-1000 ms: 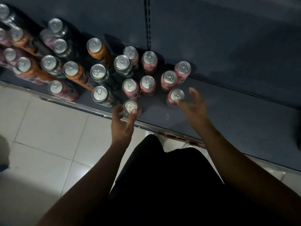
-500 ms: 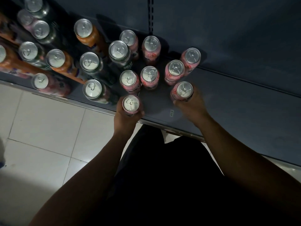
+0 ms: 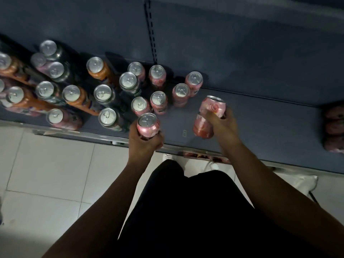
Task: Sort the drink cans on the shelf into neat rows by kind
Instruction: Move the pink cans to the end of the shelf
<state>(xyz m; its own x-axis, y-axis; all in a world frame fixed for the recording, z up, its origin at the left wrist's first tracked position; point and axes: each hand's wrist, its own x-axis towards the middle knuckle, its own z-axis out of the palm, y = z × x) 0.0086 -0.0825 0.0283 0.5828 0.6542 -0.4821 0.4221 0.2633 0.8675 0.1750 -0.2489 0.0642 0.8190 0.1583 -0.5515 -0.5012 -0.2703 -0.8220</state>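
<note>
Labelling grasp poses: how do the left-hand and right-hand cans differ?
Pose: left-hand can upright, lid facing the camera; right-hand can tilted, side showing.
Place: left-hand can beside the standing cans; right-hand can over bare shelf to their right.
Hold: left hand wraps left-hand can low; right hand wraps right-hand can mid-body.
Shared: both pink, each held in one hand.

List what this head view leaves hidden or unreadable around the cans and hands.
- Head view: the label of the tilted pink can is unreadable, being dim and crossed by the right hand.
- The base of the upright pink can is hidden by the left hand; whether it touches the shelf is unclear.
- The cans at the left edge are cut off by the frame.
- The pink shapes far right are dark, blurred and cropped.
</note>
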